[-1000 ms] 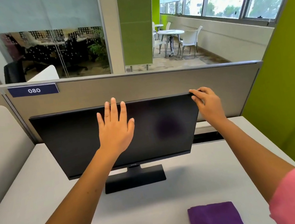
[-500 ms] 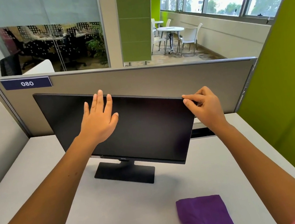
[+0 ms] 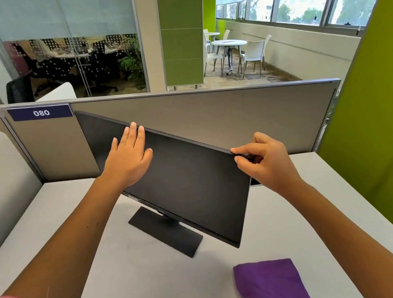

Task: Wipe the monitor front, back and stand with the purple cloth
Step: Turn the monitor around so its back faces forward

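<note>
Left hand [image 3: 128, 161]: flat, fingers straight, palm on the monitor [image 3: 186, 184] screen near its top edge. Right hand [image 3: 267, 161]: pinches the monitor's top right corner. Cloth [image 3: 270, 288] lies on the worktop [image 3: 136, 290], below the right forearm, untouched.

Monitor [image 3: 183, 185] askew between flat left hand [image 3: 127, 158]; pinching right hand [image 3: 265, 160]

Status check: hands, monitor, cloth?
Left hand flat on the monitor screen, right hand pinching its top right corner. Monitor angled on the desk. Purple cloth lies untouched near the front edge. Nothing in the way.
</note>
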`<move>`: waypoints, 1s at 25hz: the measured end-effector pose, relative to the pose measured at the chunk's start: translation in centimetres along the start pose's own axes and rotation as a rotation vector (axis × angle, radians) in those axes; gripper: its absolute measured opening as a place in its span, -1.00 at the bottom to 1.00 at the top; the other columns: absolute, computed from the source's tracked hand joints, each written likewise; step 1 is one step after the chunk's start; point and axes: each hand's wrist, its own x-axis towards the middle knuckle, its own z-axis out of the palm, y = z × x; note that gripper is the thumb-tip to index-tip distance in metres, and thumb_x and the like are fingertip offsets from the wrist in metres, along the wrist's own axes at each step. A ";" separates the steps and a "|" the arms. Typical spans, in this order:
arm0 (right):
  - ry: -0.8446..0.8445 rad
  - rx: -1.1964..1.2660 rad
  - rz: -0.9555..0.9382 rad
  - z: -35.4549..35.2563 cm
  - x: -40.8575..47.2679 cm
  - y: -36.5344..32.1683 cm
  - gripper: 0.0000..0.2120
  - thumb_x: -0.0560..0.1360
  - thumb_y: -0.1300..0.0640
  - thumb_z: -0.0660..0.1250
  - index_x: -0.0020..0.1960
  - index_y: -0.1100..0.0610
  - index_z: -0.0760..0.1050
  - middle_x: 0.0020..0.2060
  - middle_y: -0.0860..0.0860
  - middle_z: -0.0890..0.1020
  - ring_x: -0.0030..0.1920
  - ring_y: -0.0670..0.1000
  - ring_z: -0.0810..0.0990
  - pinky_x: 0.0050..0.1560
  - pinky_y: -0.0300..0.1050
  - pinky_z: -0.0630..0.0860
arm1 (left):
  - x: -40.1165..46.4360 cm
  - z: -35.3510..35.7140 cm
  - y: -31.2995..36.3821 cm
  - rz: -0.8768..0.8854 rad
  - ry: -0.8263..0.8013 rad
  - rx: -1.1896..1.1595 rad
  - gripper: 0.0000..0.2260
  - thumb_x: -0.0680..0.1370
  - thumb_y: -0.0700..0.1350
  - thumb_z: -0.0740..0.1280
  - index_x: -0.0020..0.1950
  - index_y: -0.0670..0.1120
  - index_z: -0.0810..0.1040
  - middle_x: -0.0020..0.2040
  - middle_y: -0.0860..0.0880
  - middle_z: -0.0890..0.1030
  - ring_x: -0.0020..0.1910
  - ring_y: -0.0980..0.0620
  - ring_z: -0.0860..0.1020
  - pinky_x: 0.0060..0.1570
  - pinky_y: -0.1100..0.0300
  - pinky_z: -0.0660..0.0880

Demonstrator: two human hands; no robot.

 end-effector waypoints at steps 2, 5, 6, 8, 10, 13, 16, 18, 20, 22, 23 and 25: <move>-0.025 0.017 -0.007 -0.1 -0.2 -0.6 -0.84 0.41 0.25 0.43 -0.01 0.17 0.67 -0.37 -0.11 0.44 -0.37 -0.09 0.46 -0.37 -0.41 0.37 | 0.0 -0.2 -0.1 -0.002 -0.007 -0.015 -0.47 0.66 0.03 -0.06 0.56 -0.09 -0.15 0.57 -0.07 -0.17 0.54 -0.02 -0.18 0.47 -0.03 -0.17; -0.102 0.034 -0.035 -0.2 -0.2 -1.6 -0.88 0.41 0.22 0.43 -0.06 0.15 0.67 -0.37 0.01 0.50 -0.39 -0.03 0.48 -0.40 -0.26 0.42 | -0.1 -0.6 0.0 -0.012 -0.027 -0.031 -0.49 0.66 0.02 -0.07 0.57 -0.08 -0.13 0.57 -0.05 -0.16 0.54 -0.01 -0.17 0.47 -0.03 -0.16; -0.140 0.033 -0.049 -0.4 -0.1 -1.8 -0.90 0.41 0.21 0.43 -0.08 0.15 0.67 -0.37 0.00 0.50 -0.39 -0.04 0.48 -0.40 -0.26 0.41 | -0.2 -0.8 0.2 -0.020 -0.032 -0.046 -0.50 0.66 0.02 -0.07 0.57 -0.09 -0.12 0.57 -0.05 -0.15 0.54 -0.01 -0.16 0.47 -0.03 -0.16; -0.237 0.040 -0.058 -1.0 0.6 -2.1 -0.93 0.45 0.17 0.41 -0.16 0.14 0.66 -0.40 -0.04 0.50 -0.39 -0.04 0.47 -0.39 -0.28 0.39 | -0.5 -1.2 1.2 -0.033 -0.021 -0.099 -0.51 0.66 0.00 -0.07 0.57 -0.11 -0.07 0.58 -0.06 -0.10 0.55 -0.01 -0.12 0.47 -0.03 -0.14; -0.346 0.071 -0.033 -1.7 1.9 -1.9 -0.80 0.49 0.08 0.38 -0.25 0.16 0.63 -0.43 -0.06 0.49 -0.39 -0.05 0.46 -0.38 -0.28 0.37 | -1.2 -1.3 2.8 -0.008 0.004 -0.164 -0.51 0.66 -0.01 -0.06 0.56 -0.14 -0.03 0.58 -0.06 -0.05 0.55 0.00 -0.08 0.47 0.00 -0.12; -0.430 0.131 0.058 -1.9 5.0 -0.9 -0.66 0.50 -0.05 0.32 -0.25 0.21 0.61 -0.41 0.07 0.59 -0.36 0.05 0.56 -0.30 -0.11 0.50 | -3.3 -0.7 5.4 0.109 0.079 -0.268 -0.49 0.64 0.07 -0.07 0.55 -0.12 0.06 0.57 -0.03 0.05 0.54 0.03 -0.02 0.48 0.03 -0.10; -0.449 0.232 0.154 -0.7 9.1 0.6 -0.81 0.52 0.06 0.32 -0.09 0.16 0.64 -0.26 0.07 0.69 -0.26 0.00 0.65 -0.15 -0.04 0.58 | -5.6 -0.4 8.4 0.275 0.183 -0.345 -0.45 0.59 0.14 -0.08 0.51 -0.08 0.24 0.52 0.01 0.24 0.52 0.05 0.09 0.49 -0.06 0.03; -0.551 0.238 0.119 1.0 11.9 1.2 -0.81 0.55 0.23 0.27 0.09 0.06 0.59 -0.08 0.05 0.69 -0.12 -0.02 0.67 -0.13 -0.14 0.56 | -6.8 -0.4 10.3 0.441 0.248 -0.327 -0.52 0.61 0.08 -0.01 0.46 -0.08 0.35 0.46 0.00 0.36 0.49 0.06 0.20 0.48 -0.07 0.08; -0.693 0.216 0.040 3.2 14.4 1.0 -0.60 0.53 0.41 0.17 0.21 0.03 0.53 0.10 0.01 0.64 0.05 -0.02 0.64 -0.07 -0.28 0.51 | -7.3 -0.4 11.8 0.589 0.269 -0.314 -0.59 0.63 0.03 0.06 0.42 -0.07 0.41 0.41 0.00 0.43 0.45 0.07 0.28 0.47 -0.06 0.10; -0.853 0.218 -0.050 5.7 16.1 -0.1 -0.52 0.52 0.45 0.14 0.28 0.03 0.50 0.26 -0.02 0.54 0.25 -0.05 0.52 0.12 -0.26 0.47 | -7.4 -0.5 13.0 0.637 0.260 -0.335 -0.62 0.63 0.05 0.11 0.37 -0.05 0.45 0.35 0.01 0.49 0.41 0.07 0.34 0.46 -0.08 0.14; -0.925 0.209 -0.109 6.9 16.6 -0.8 -0.52 0.52 0.45 0.13 0.29 0.03 0.49 0.33 -0.01 0.47 0.33 -0.06 0.44 0.23 -0.19 0.44 | -7.4 -0.5 13.7 0.625 0.254 -0.346 -0.62 0.62 0.09 0.13 0.35 -0.04 0.47 0.31 0.01 0.51 0.38 0.07 0.37 0.45 -0.11 0.16; -1.019 0.106 -0.223 8.8 17.2 -1.9 -0.51 0.51 0.46 0.14 0.27 0.04 0.52 0.38 -0.03 0.41 0.37 -0.08 0.37 0.32 -0.14 0.40 | -7.7 -0.4 15.2 0.556 0.256 -0.343 -0.57 0.57 0.22 0.16 0.27 -0.02 0.51 0.21 0.03 0.54 0.27 0.07 0.43 0.43 -0.17 0.17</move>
